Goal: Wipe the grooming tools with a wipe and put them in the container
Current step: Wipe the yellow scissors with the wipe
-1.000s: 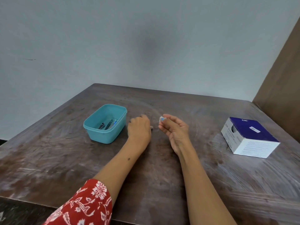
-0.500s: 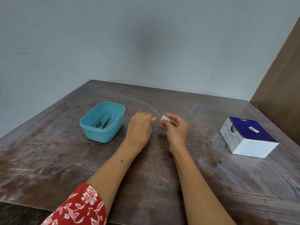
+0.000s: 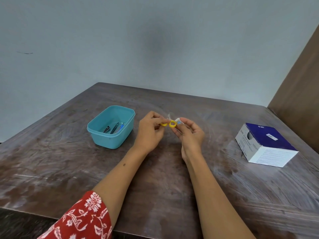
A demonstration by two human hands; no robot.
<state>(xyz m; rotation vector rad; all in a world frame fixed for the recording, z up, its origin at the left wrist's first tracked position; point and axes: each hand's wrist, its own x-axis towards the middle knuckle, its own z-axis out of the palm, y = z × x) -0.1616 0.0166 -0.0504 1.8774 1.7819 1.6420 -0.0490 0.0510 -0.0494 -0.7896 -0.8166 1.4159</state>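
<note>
My left hand [image 3: 149,131] pinches small scissors with yellow ring handles [image 3: 170,124], held just above the middle of the wooden table. My right hand [image 3: 189,133] is right beside them, holding a small white and blue wipe [image 3: 178,120] between thumb and fingers, close against the scissors. The blades are thin and mostly hidden between the two hands. A teal plastic container [image 3: 96,135] stands to the left of my hands. Inside it lie several small metal tools [image 3: 113,128].
A white and dark blue cardboard box [image 3: 265,145] sits at the right side of the table. A brown panel rises at the far right. The table [image 3: 155,187] ends near my elbows, and a pale wall stands behind it.
My left hand picked the yellow-handled scissors up from the table and raised them. My right hand brought the wipe up against them.
</note>
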